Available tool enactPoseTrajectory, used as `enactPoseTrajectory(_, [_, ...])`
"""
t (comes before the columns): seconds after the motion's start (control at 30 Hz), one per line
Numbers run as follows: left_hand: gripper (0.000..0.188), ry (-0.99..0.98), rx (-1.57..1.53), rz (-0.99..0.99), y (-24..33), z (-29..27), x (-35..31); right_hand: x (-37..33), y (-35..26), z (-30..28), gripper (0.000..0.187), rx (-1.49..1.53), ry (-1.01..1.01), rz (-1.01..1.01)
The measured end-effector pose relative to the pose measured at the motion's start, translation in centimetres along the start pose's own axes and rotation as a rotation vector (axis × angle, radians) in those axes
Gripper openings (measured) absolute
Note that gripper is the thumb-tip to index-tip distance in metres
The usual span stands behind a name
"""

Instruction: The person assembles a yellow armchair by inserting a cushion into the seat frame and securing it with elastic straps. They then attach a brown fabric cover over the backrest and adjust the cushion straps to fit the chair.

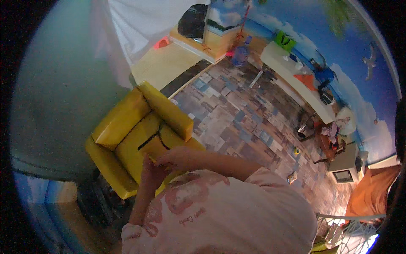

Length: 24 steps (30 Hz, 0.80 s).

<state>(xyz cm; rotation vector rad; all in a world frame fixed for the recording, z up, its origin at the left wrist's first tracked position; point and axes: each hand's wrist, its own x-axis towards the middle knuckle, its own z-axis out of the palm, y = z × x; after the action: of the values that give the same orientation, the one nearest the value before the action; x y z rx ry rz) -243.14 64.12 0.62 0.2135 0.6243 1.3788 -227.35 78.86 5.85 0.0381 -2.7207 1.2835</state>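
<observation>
My left hand (pixel 153 170) and my right hand (pixel 176 158) meet in front of my body, just over the front of a yellow armchair (pixel 120 120). The fingers of both are bent and drawn together, the right ones close against the left. Whatever lies between them is too small or hidden to make out. Just beyond the fingers, on the seat, is a flat orange-yellow piece (pixel 153 148) with a dark band along its upper edge. A thin dark cord (pixel 162 139) curves beside it. I cannot tell whether my hands touch this piece.
A white sheet (pixel 141 25) hangs behind the armchair. Along the far right wall runs a white table (pixel 292 80) bearing a green bag (pixel 285 41). A brown chair (pixel 327 142) holds clothes, near a pale cabinet (pixel 344 163). A yellow roll (pixel 297 150) lies on the patchwork floor.
</observation>
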Motion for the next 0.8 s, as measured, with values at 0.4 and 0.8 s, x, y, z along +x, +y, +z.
enactPoseTrajectory(0.4, [0.045,0.415,0.818,0.343,-0.3,-1.3,-0.7,0.5,5.1,0.8,0.025,-0.099,0.57,0.116])
enactPoseTrajectory(0.8, [0.036,0.34,0.964,0.368,0.4,3.7,-0.2,0.9,3.8,-2.4,0.031,0.566,0.353,0.4])
